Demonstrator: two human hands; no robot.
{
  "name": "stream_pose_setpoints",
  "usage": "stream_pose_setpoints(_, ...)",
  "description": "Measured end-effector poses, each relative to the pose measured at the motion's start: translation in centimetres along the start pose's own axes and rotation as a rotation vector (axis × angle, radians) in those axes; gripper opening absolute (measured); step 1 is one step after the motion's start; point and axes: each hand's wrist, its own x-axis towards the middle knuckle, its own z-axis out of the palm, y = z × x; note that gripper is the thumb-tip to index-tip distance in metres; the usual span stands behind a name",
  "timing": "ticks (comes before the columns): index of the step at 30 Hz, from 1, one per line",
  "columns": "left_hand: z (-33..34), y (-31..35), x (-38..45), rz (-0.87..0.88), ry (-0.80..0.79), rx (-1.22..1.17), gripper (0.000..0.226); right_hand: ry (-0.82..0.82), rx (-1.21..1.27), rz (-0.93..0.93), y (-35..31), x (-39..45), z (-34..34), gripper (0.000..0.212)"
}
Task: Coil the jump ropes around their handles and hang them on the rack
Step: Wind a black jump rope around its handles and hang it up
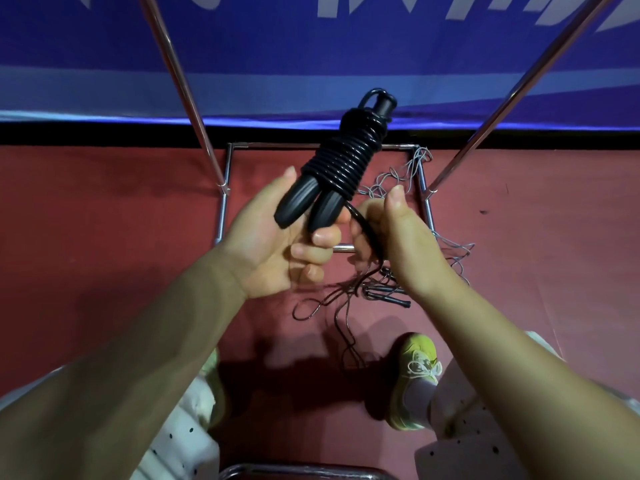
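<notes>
A black jump rope (341, 161) is coiled tightly around its two black handles, which point up and away from me. My left hand (277, 244) grips the lower ends of the two handles. My right hand (391, 237) holds the loose tail of the black rope, which runs from the coil down through its fist. Below my hands, on the red floor, lie another black jump rope (374, 292) in a loose tangle and a grey rope (405, 178) further back. The chrome rack (424, 188) stands on the floor in front of me.
Two slanted chrome poles (180, 88) of the rack rise left and right of my hands. A blue banner (311, 57) covers the wall behind. My yellow-green shoe (415, 372) stands on the floor below. A chrome bar (298, 471) crosses the bottom edge.
</notes>
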Motion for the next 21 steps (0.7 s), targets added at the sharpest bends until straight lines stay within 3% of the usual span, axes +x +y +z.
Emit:
stream_pose_setpoints(5, -0.5, -0.1, 0.5, 0.059, 0.178, 0.237, 0.066, -0.017, -0.113, 0.024, -0.5, -0.3, 0.1, 0.076)
stream_pose_setpoints(9, -0.5, -1.4, 1.1, 0.153, 0.463, 0.659, 0.047, -0.123, -0.208, 0.227, -0.5, 0.0, 0.0, 0.096)
stream_pose_setpoints(13, -0.8, -2.3, 1.2, 0.195, 0.563, 1.116, 0.053, -0.224, -0.257, 0.399, -0.7, -0.4, -0.3, 0.092)
stream_pose_setpoints(15, -1.0, -2.3, 1.2, 0.221, 0.617, 1.197, 0.047, -0.197, -0.328, 0.4, -0.6, -0.4, -0.5, 0.085)
stream_pose_setpoints(19, -1.1, -2.4, 1.5, 0.201, 0.581, 1.173, 0.053, -0.055, -0.366, 0.35, -0.7, -0.3, -0.5, 0.066)
stream_pose_setpoints(21, -1.4, -2.6, 1.9, 0.215, 0.582, 1.167, 0.039, -0.016, -0.342, 0.327, -0.8, -0.2, -0.3, 0.058)
